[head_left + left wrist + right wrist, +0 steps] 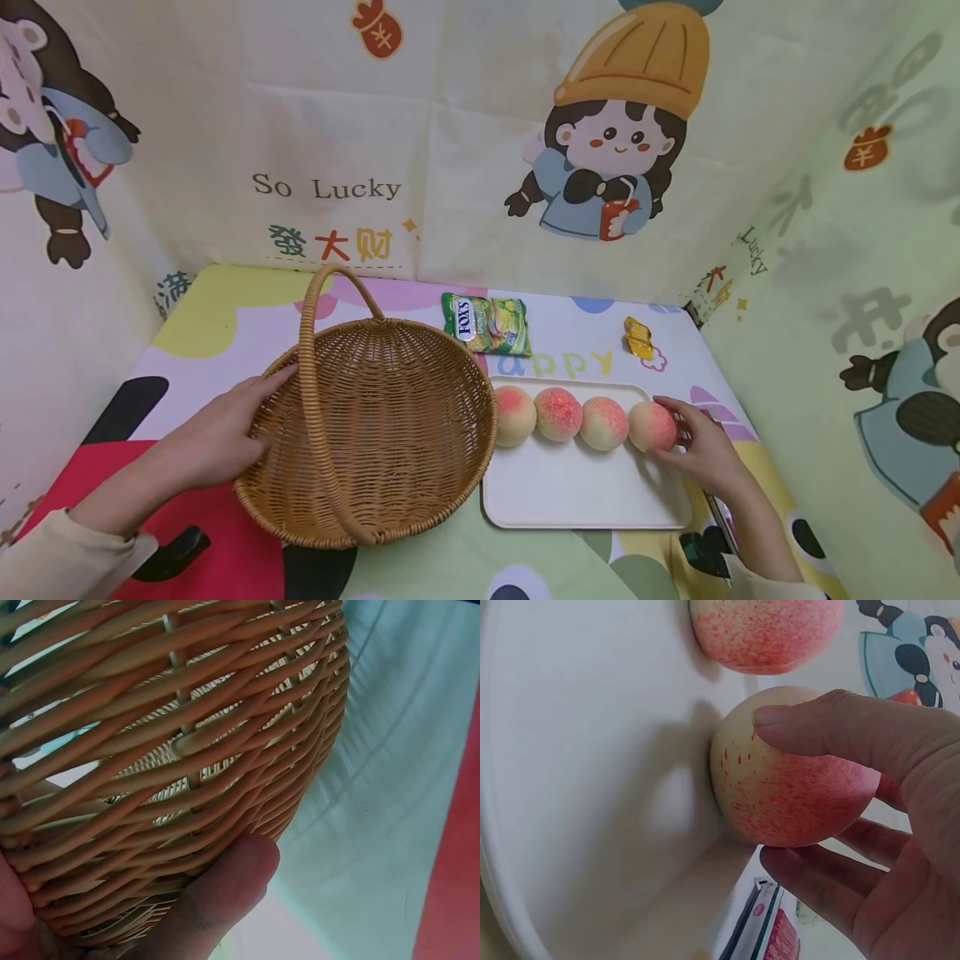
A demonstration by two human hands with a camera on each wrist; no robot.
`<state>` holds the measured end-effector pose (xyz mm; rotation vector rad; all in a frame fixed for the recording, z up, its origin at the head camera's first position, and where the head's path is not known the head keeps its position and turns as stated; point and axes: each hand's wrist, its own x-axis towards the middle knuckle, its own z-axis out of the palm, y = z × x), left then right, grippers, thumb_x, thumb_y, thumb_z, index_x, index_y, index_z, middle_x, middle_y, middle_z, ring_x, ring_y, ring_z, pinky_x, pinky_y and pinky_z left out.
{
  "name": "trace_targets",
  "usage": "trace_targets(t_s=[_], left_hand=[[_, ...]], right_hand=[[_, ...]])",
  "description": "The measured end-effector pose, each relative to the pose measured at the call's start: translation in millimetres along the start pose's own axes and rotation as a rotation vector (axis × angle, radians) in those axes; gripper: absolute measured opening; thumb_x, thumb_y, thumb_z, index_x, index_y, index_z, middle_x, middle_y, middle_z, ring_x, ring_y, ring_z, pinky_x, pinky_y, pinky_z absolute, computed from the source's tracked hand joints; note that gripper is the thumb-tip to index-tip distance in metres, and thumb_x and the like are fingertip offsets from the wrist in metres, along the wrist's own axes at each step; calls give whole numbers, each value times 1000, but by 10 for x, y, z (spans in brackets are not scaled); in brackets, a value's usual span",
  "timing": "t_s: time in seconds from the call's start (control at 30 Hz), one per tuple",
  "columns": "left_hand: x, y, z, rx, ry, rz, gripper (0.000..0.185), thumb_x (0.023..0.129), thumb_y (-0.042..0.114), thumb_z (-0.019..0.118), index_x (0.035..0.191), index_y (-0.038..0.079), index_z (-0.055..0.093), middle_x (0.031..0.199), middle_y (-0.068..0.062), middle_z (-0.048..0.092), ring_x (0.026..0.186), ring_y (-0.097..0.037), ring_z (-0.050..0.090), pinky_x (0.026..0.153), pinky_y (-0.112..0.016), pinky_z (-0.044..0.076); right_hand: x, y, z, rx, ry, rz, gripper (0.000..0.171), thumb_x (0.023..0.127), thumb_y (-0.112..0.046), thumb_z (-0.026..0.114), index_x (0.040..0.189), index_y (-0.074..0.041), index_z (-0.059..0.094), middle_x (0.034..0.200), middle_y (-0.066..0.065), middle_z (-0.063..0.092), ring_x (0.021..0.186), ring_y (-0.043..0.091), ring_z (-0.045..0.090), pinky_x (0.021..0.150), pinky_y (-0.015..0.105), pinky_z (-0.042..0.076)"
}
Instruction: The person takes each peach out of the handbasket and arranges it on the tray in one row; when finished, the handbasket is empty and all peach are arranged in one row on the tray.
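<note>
A brown wicker basket [397, 417] with an arched handle [309, 367] stands tilted on the left of the table, its open inside facing me. My left hand [225, 429] grips its left side; in the left wrist view the thumb [225, 889] presses against the woven wall [172, 750]. On the right, a white tray [577, 496] bears a row of pink-and-cream peaches. My right hand [705, 450] holds the rightmost peach [787, 787] between thumb and fingers, at the tray's right side. Three other peaches, the middle one [558, 414] among them, lie to its left.
A green FOX'S candy bag [491, 325] lies behind the tray, beside the basket. Farther right is a small yellow wrapped item [638, 337]. A red-and-white package [769, 922] lies beyond the tray's edge, partly hidden by the right hand. Printed cloth walls [465, 208] surround the table.
</note>
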<state>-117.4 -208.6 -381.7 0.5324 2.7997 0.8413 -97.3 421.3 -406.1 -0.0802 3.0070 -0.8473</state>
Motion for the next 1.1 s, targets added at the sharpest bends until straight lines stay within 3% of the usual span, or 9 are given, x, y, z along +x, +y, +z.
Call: trace_targets(t_s=[0.17, 0.4, 0.77, 0.87, 0.97, 1.1], left_hand=[[-25, -7, 3, 4, 3, 0, 86, 79, -3, 68, 156, -5, 29, 140, -37, 41, 124, -54, 45, 91, -68, 45], [-37, -6, 5, 1, 4, -15, 88, 79, -1, 71, 155, -6, 28, 138, -37, 42, 120, -52, 48, 89, -67, 47], [-23, 10, 38, -18, 9, -17, 87, 79, -2, 70, 155, -7, 29, 139, -37, 42, 120, -52, 49, 88, -65, 49], [-25, 15, 46, -22, 4, -21, 87, 79, -1, 71, 155, -7, 29, 139, -38, 41, 121, -53, 48, 88, -66, 49], [-22, 19, 44, -19, 5, -18, 87, 78, -1, 71, 155, -7, 30, 140, -38, 41, 122, -54, 47, 89, -67, 48], [-18, 24, 39, -28, 9, -20, 88, 79, -1, 71, 155, -5, 30, 140, -37, 41, 122, -54, 47, 88, -67, 48]], right_hand=[[20, -40, 23, 1, -12, 2, 83, 76, -23, 90, 145, -5, 49, 139, 27, 52, 109, 41, 60, 87, 53, 55], [73, -71, -2, 7, -48, -18, 83, 78, -17, 88, 148, -4, 47, 141, 27, 51, 112, 39, 58, 89, 52, 53], [73, -43, 17, 41, -79, 19, 89, 77, -16, 88, 151, -3, 40, 145, 29, 45, 122, 45, 51, 96, 61, 47], [29, -69, 29, 17, -43, -31, 97, 74, -18, 91, 153, -2, 37, 146, 29, 42, 127, 48, 45, 98, 66, 43], [8, -128, 32, -8, 52, -119, 98, 73, -19, 92, 153, -4, 38, 145, 27, 44, 127, 48, 45, 95, 68, 43], [32, -256, 14, -12, 182, -223, 90, 75, -16, 90, 152, -9, 43, 145, 21, 47, 126, 42, 48, 94, 61, 45]])
